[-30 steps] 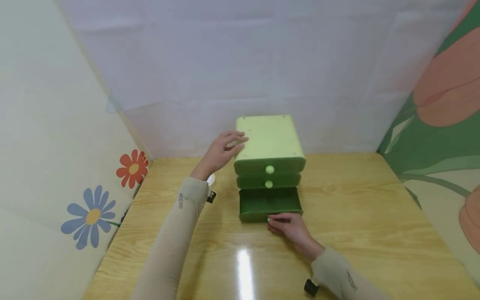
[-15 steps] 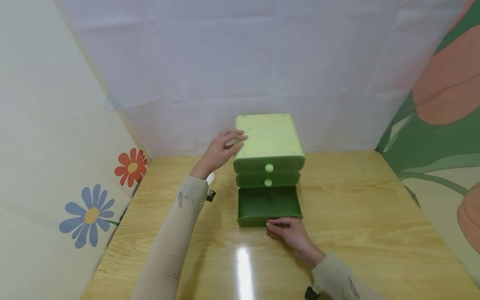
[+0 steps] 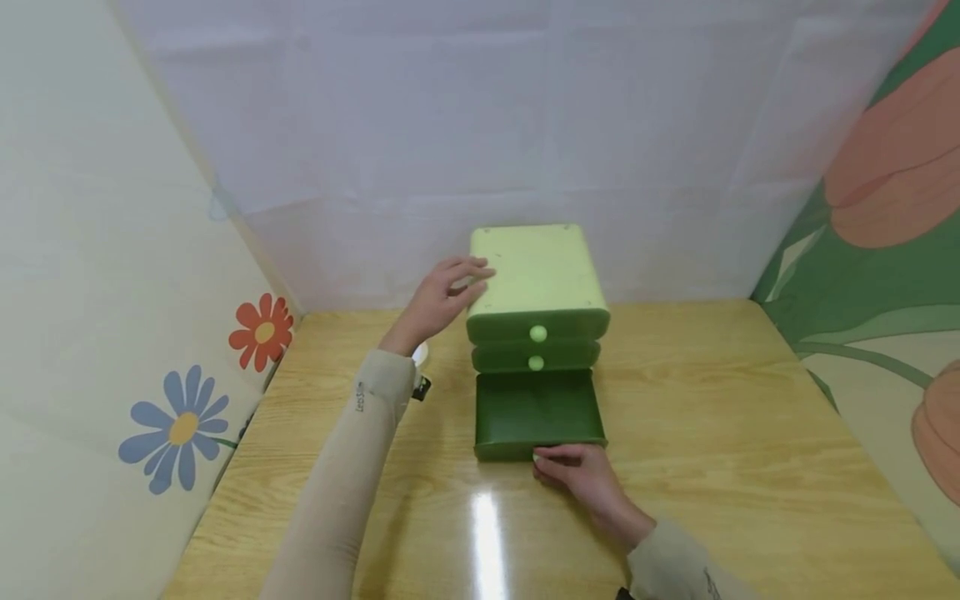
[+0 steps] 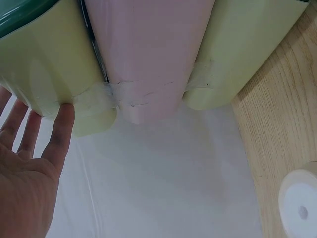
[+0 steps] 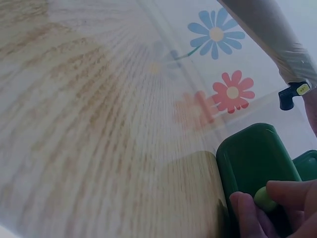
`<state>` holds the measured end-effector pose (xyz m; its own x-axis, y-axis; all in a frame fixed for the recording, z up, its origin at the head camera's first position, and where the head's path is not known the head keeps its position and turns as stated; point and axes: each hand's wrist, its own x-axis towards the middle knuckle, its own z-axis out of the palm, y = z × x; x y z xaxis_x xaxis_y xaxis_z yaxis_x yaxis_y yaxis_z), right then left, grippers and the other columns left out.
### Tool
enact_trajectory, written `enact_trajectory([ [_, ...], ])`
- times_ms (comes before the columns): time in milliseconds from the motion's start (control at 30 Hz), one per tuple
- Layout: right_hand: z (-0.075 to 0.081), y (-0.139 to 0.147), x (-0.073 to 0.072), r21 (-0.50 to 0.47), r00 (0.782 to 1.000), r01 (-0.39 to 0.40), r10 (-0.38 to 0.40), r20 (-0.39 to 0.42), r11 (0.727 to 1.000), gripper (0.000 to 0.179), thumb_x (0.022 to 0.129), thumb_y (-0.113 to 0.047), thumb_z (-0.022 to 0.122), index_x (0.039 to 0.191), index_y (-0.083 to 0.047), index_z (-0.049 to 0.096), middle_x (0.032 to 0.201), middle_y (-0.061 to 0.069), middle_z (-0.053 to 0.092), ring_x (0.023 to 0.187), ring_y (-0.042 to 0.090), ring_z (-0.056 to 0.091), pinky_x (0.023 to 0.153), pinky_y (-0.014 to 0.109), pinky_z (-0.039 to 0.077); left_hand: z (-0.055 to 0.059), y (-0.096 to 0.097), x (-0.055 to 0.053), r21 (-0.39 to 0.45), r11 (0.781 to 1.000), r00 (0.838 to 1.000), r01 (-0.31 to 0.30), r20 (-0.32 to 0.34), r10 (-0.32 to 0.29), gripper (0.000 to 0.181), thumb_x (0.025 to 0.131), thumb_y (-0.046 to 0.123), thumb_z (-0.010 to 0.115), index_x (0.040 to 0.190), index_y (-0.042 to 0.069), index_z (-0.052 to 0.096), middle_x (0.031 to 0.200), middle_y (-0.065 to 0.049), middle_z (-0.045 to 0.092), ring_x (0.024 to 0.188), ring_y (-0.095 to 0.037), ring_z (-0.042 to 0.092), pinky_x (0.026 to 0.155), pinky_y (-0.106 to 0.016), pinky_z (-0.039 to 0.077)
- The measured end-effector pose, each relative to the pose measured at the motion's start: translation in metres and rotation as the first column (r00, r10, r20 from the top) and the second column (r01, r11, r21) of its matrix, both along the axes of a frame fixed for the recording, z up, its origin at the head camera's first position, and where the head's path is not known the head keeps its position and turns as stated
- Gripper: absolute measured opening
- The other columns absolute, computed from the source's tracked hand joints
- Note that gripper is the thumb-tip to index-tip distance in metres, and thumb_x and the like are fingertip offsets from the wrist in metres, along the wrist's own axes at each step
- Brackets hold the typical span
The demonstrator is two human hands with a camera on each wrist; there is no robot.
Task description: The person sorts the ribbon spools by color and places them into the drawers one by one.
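A small three-drawer cabinet point(image 3: 540, 267) with a light green top and dark green drawer fronts stands on the table. Its bottom drawer point(image 3: 502, 452) is pulled far out and nothing shows inside. My right hand point(image 3: 588, 483) pinches that drawer's round green knob point(image 5: 264, 200) between thumb and fingers. Against the cabinet's upper left edge rests my left hand point(image 3: 437, 302), its fingers extended. In the left wrist view the fingertips touch the side of the top tier point(image 4: 49, 59); a pink tier point(image 4: 148, 54) lies beside it, with clear tape across the tiers.
A white round object point(image 4: 299, 201) sits on the table left of the cabinet, partly hidden by my left wrist in the head view. The wooden table point(image 3: 720, 433) meets a white back sheet point(image 3: 375, 167) and flower-patterned panels at both sides.
The bottom drawer has slid further out toward me, with my right hand on its knob. My left hand stays at the cabinet's top left edge.
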<state>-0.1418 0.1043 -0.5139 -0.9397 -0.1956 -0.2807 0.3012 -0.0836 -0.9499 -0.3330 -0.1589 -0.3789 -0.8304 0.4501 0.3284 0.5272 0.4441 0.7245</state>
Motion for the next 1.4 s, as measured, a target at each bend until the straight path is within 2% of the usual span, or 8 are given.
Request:
enact_trajectory([
  [633,-0.004,0.002,0.016,0.020,1.000,-0.010,0.010,-0.006,1.000,0.031,0.092,0.005,0.072,0.121,0.015,0.066,0.114,0.028,0.073,0.092,0.020,0.077,0.087,0.031,0.064,0.000,0.001,-0.001,0.025,1.000,1.000,0.011,0.014,-0.012,0.037,0.108,0.033,0.058,0.140,0.017,0.065,0.157,-0.003,0.048,0.148,-0.023,0.040,0.116,-0.046,0.048],
  [933,-0.005,0.003,0.022,0.017,1.000,-0.006,0.006,-0.005,1.000,0.031,0.091,0.006,0.072,0.120,0.015,0.066,0.115,0.028,0.073,0.093,0.021,0.077,0.088,0.030,0.064,-0.002,0.001,0.000,0.015,1.000,1.000,0.006,0.013,-0.007,0.040,0.108,0.037,0.056,0.141,0.017,0.064,0.157,-0.002,0.047,0.147,-0.022,0.040,0.116,-0.044,0.048],
  [1200,-0.004,0.003,0.027,0.030,1.000,-0.008,0.008,-0.007,1.000,0.030,0.091,0.006,0.072,0.119,0.015,0.067,0.112,0.028,0.074,0.092,0.021,0.077,0.087,0.031,0.064,-0.004,0.002,-0.003,0.022,1.000,0.999,-0.003,0.032,0.003,0.037,0.108,0.030,0.057,0.142,0.015,0.063,0.158,-0.004,0.046,0.148,-0.024,0.039,0.117,-0.048,0.047],
  [1400,-0.007,0.003,0.030,0.016,1.000,-0.007,0.007,-0.005,1.000,0.031,0.091,0.006,0.073,0.120,0.015,0.066,0.111,0.028,0.074,0.092,0.022,0.077,0.087,0.031,0.064,-0.003,0.003,-0.001,0.033,0.999,0.999,-0.011,0.038,0.010,0.038,0.108,0.029,0.058,0.142,0.014,0.063,0.158,-0.004,0.046,0.148,-0.025,0.039,0.117,-0.049,0.046],
])
